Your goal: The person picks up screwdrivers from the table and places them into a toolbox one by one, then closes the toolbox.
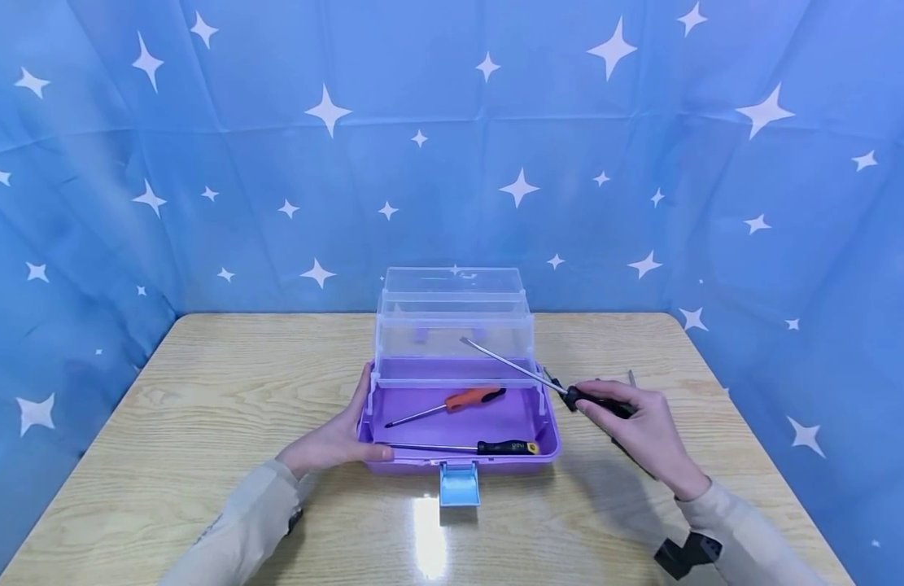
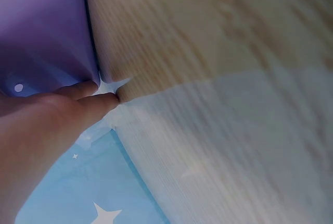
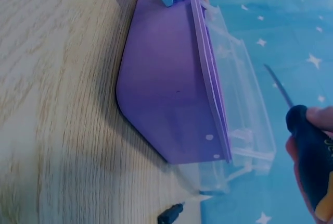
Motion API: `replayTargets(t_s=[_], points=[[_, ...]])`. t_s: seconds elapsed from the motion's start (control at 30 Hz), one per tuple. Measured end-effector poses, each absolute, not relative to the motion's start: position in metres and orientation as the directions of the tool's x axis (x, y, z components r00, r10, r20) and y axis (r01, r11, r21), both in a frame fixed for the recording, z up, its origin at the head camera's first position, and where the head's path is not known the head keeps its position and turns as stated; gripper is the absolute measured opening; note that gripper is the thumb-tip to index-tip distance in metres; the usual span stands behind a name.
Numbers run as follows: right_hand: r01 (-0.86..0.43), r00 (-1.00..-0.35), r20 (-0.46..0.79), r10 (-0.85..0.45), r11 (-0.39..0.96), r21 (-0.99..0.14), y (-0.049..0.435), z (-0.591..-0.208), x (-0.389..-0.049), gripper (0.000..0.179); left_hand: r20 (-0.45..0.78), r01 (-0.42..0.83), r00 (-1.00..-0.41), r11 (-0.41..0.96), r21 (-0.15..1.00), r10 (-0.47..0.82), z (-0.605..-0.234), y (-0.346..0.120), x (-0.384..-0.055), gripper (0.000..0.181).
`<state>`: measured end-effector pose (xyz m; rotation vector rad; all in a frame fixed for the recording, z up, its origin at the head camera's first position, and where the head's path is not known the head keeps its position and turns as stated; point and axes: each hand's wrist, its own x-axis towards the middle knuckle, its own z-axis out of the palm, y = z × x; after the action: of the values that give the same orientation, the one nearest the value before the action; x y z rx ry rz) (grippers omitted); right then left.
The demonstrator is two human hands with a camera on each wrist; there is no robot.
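Nearest: blue latch (image 1: 460, 486) hangs down, unfastened, at the middle of the purple box's (image 1: 510, 465) near wall. Box stands mid-table (image 1: 232, 456).

Left hand (image 1: 334, 439) grips the box's near left corner: thumb over the near rim, fingers along the left wall.

Inside, near side: black-and-yellow screwdriver (image 1: 506, 448) lies left-right along the near wall, handle right. Orange screwdriver (image 1: 469, 398) lies farther in, slanted, tip near left.

Right hand (image 1: 642, 419) is off the box's right side, pinching a long screwdriver (image 1: 601, 403) by its black handle between thumb and fingers. Shaft points far left, over the box; tip touching nothing that I can make out.

On the table right of the box: a dark tool (image 3: 170, 213), partly hidden by the right hand in the head view. Beyond that hand a metal tip (image 1: 631, 378) shows; can't tell what it belongs to.

Far: clear trays (image 1: 430, 346) raised at the box's back, then starry cloth (image 1: 452, 179).

Progress, my read: partway. Box open, two screwdrivers in, third in hand and not in yet, loose tool(s) on the right still out.
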<state>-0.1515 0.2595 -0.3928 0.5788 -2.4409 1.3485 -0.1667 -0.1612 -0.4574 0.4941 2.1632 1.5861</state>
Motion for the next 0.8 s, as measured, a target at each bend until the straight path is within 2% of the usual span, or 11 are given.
replayTargets(t_s=[0.23, 0.8], points=[[-0.492, -0.870, 0.438, -0.226, 0.438, -0.752, 0.241, -0.375, -0.142, 0.019, -0.125, 0.037, -0.855, 0.299, 0.954, 0.504, -0.458, -0.161, -0.167, 0.133], [-0.470, -0.882, 0.402, -0.244, 0.451, -0.759, 0.226, -0.384, -0.142, 0.022, -0.114, 0.039, -0.853, 0.280, 0.959, 0.510, -0.459, -0.162, -0.167, 0.132]])
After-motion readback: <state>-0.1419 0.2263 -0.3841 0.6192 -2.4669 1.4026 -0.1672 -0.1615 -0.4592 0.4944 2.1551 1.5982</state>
